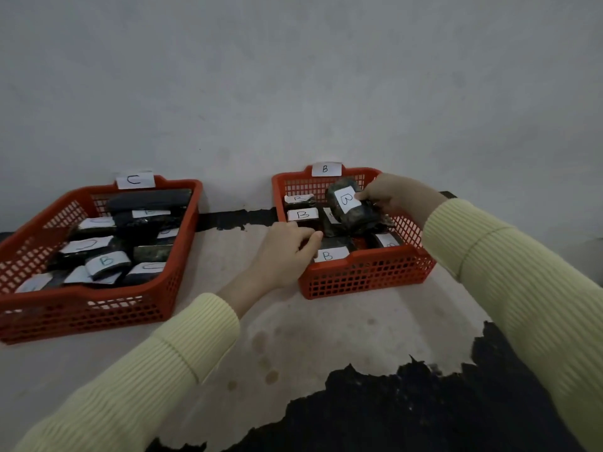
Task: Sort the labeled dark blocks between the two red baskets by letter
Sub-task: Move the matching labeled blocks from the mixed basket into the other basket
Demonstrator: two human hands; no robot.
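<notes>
Right hand [388, 197] fingers pinch B-labeled block [354, 208] over B basket [365, 275] back-right corner; looks wrapped, rigid, light, best held at ends. Left hand [287, 252] curled on basket's left rim, holding nothing.

A plain grey wall [293, 76] is seen behind a pale, stained floor [277, 321] — patched with black [408, 409] — under dim light.
</notes>
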